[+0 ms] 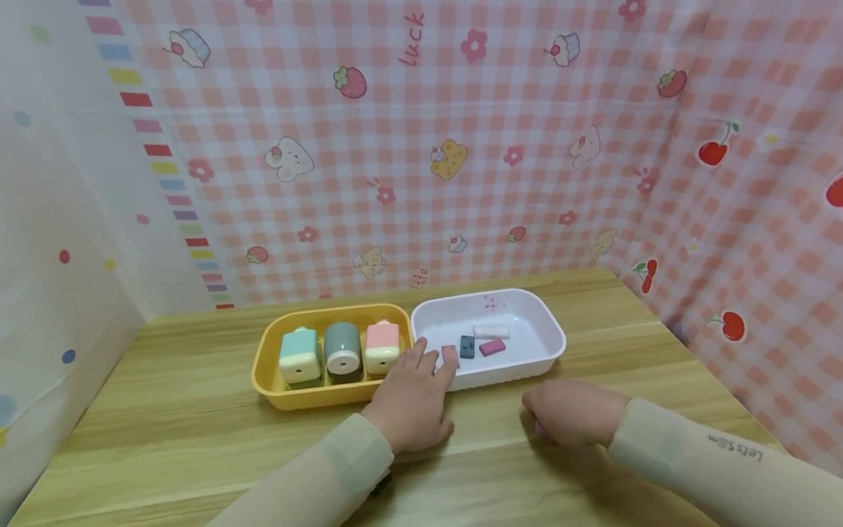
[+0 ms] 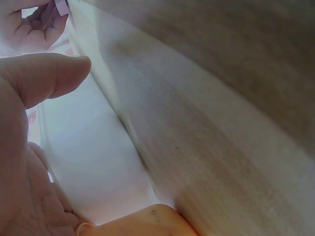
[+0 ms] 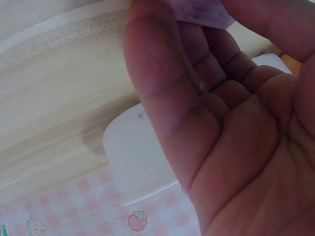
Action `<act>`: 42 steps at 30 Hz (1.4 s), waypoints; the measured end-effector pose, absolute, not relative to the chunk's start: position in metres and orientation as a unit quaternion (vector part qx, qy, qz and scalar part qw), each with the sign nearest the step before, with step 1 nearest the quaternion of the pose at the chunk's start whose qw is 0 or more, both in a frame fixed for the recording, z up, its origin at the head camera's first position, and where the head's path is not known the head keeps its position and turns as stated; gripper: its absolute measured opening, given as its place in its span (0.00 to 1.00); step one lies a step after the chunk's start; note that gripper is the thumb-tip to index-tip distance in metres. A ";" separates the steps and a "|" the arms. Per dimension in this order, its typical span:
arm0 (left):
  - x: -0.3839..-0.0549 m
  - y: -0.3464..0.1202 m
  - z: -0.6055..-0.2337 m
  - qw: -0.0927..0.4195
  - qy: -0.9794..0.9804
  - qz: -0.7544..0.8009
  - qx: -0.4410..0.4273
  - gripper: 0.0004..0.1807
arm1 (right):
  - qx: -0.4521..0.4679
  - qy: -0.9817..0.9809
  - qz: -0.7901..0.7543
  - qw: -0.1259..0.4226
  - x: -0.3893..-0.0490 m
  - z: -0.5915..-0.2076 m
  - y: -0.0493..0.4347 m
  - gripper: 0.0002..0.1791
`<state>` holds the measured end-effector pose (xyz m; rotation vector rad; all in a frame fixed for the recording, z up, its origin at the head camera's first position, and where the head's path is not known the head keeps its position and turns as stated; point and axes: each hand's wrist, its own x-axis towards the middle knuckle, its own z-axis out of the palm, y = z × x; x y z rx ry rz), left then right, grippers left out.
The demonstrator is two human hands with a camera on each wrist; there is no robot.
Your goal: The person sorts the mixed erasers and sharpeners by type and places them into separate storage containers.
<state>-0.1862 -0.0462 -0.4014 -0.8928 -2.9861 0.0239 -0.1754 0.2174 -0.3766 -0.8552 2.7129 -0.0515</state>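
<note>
My left hand (image 1: 411,402) lies over the meeting front rims of two trays, fingers spread over the near left corner of the white tray (image 1: 553,350). A pink eraser (image 1: 450,354) lies by its fingertips. Beside it in that tray are a dark grey eraser (image 1: 467,347), a magenta eraser (image 1: 492,348) and a white eraser (image 1: 491,332). My right hand (image 1: 573,413), in front of the white tray, pinches a small light purple block (image 3: 204,14), apparently an eraser, between thumb and finger. The curled hand mostly hides that block in the head view.
Left of the white tray, a yellow tray (image 1: 263,380) holds a teal pencil sharpener (image 1: 300,355), a grey-green one and a pink one. A small dark thing (image 1: 381,483) shows partly under the left sleeve. Checked cloth (image 1: 421,110) hangs behind the wooden table (image 1: 165,439).
</note>
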 end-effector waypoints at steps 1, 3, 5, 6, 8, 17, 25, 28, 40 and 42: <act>-0.186 -0.046 -0.401 0.012 -0.958 0.008 -0.286 0.52 | -0.299 0.943 -0.017 0.146 -0.175 -0.376 0.218 0.13; -0.186 -0.046 -0.401 0.013 -0.958 0.009 -0.286 0.52 | -0.302 0.942 -0.016 0.144 -0.176 -0.376 0.217 0.14; -0.186 -0.046 -0.401 0.012 -0.958 0.009 -0.286 0.52 | -0.306 0.942 -0.016 0.138 -0.176 -0.374 0.217 0.14; -0.186 -0.047 -0.401 0.012 -0.958 0.008 -0.286 0.52 | -0.308 0.942 -0.018 0.135 -0.177 -0.373 0.217 0.14; -0.186 -0.047 -0.401 0.014 -0.958 0.008 -0.287 0.52 | -0.311 0.941 -0.025 0.131 -0.177 -0.370 0.216 0.14; -0.186 -0.046 -0.401 0.020 -0.958 0.011 -0.287 0.52 | -0.349 0.931 -0.061 0.092 -0.184 -0.346 0.210 0.12; -0.187 -0.047 -0.402 0.023 -0.957 0.015 -0.287 0.52 | -0.338 0.937 -0.060 0.066 -0.197 -0.321 0.202 0.11; -0.187 -0.047 -0.402 0.023 -0.957 0.016 -0.287 0.52 | -0.335 0.939 -0.062 0.044 -0.206 -0.316 0.202 0.09; -0.188 -0.046 -0.402 0.020 -0.958 0.013 -0.287 0.52 | -0.315 0.947 -0.045 0.030 -0.251 -0.322 0.197 0.04; -0.188 -0.046 -0.402 0.019 -0.957 0.013 -0.288 0.52 | -0.316 0.948 -0.036 0.031 -0.257 -0.324 0.195 0.04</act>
